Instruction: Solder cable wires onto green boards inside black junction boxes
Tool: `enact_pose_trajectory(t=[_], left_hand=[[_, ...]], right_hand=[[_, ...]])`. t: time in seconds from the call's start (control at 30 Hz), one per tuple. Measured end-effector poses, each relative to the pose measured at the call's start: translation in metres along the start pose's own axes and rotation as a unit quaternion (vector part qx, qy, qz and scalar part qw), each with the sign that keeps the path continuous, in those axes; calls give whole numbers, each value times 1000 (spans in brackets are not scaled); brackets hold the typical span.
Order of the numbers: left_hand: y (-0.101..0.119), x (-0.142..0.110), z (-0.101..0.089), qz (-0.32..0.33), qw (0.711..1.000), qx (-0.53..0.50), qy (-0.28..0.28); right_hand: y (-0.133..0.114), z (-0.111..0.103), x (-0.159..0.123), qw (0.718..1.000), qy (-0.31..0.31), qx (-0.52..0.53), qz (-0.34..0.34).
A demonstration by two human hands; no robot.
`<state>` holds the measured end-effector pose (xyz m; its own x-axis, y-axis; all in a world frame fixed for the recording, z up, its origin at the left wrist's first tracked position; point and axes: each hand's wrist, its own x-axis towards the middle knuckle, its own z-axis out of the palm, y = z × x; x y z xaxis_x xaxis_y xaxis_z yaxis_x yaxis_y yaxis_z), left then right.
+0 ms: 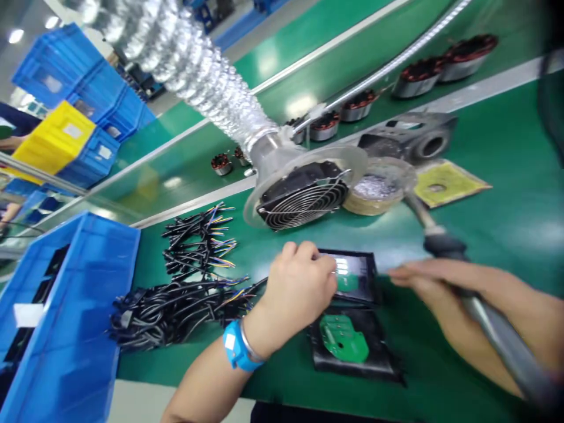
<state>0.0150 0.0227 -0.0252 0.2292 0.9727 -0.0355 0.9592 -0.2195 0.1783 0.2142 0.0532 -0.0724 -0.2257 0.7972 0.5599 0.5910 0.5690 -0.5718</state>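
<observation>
My left hand (pixel 299 285), with a blue wristband, is closed in a pinch over a black holder (pixel 359 275) that carries a green circuit board. What its fingers grip is too small to name. My right hand (pixel 423 281) reaches in from the right with its fingers stretched toward the holder's right edge; motion smears them. A grey-handled tool (pixel 445 247) crosses over that forearm. A second black holder with a green circuit board (pixel 343 339) lies nearer to me.
Bundles of black cables (pixel 185 294) lie to the left. A blue crate (pixel 66 317) stands at the far left. A fume fan on a foil duct (pixel 304 194) sits behind the holders, beside a solder spool (pixel 379 188). Motor stators (pixel 423 76) line the conveyor behind.
</observation>
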Motion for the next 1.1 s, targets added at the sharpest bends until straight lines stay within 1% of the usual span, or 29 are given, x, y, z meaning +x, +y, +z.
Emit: enact_pose_trajectory(t=[0.1,0.17,0.2,0.27,0.3,0.33,0.37,0.43,0.5,0.53,0.57,0.6,0.63,0.67,0.7,0.73,0.77,0.8,0.83,0.87,0.9,0.93,0.97,1.0,1.03,1.1], left_hand=[[2,-18,-24,4,1000,8,-11],[-5,-37,-44,-4,1000,2,-10],[-13,-45,-52,-18,1000,5,-7],[-39,-60,-64,-78,996,51,-1],[-55,-64,-66,-122,988,90,3],[-72,-67,-66,-152,981,118,6],[-88,-69,-65,-162,979,123,9],[-117,-71,-63,-160,980,116,18],[-132,-74,-67,-150,982,101,44],[-133,-76,-73,-150,981,95,73],[-130,-78,-80,-154,977,89,117],[-122,-81,-89,-160,967,86,176],[-112,-83,-97,-170,943,70,279],[-98,-84,-105,-179,911,61,367],[-82,-85,-109,-170,890,60,418],[-65,-83,-110,-157,899,47,407],[-47,-80,-107,-102,911,27,399],[-31,-75,-99,-49,947,-33,317],[-16,-68,-89,-13,974,-112,197],[-4,-60,-76,2,977,-194,85],[6,-52,-62,-5,964,-266,0],[12,-44,-49,-24,944,-326,-50],[17,-38,-38,-48,923,-373,-82],[19,-34,-29,-67,907,-403,-102],[20,-31,-23,-81,897,-419,-115],[21,-30,-17,-89,892,-421,-136]], right_hand=[[-23,8,-17,990,-67,36,-117],[-31,13,-21,983,-94,48,-153],[-32,15,-20,980,-102,51,-163],[-28,18,-16,978,-112,49,-171],[-25,19,-13,978,-113,48,-169],[-22,19,-11,979,-110,46,-167],[-20,19,-8,980,-102,47,-165],[-17,18,-5,982,-85,51,-162],[-17,15,-4,982,-78,67,-158],[-18,13,-3,983,-72,77,-153],[-18,10,-3,984,-60,88,-145],[-19,7,-2,986,-43,99,-130],[-20,3,-2,987,-20,111,-111],[-22,-1,-2,989,2,122,-89],[-23,-5,-3,988,23,134,-67],[-26,-8,-4,987,40,151,-47],[-28,-11,-5,983,51,173,-30],[-31,-13,-8,979,58,194,-19],[-35,-13,-10,975,62,212,-10],[-38,-14,-13,973,61,224,-1],[-41,-13,-16,972,55,230,6],[-44,-12,-18,972,46,231,14],[-46,-12,-19,972,38,230,23],[-48,-11,-20,971,33,234,35],[-49,-10,-20,969,30,242,46],[-49,-10,-20,961,34,266,68]])
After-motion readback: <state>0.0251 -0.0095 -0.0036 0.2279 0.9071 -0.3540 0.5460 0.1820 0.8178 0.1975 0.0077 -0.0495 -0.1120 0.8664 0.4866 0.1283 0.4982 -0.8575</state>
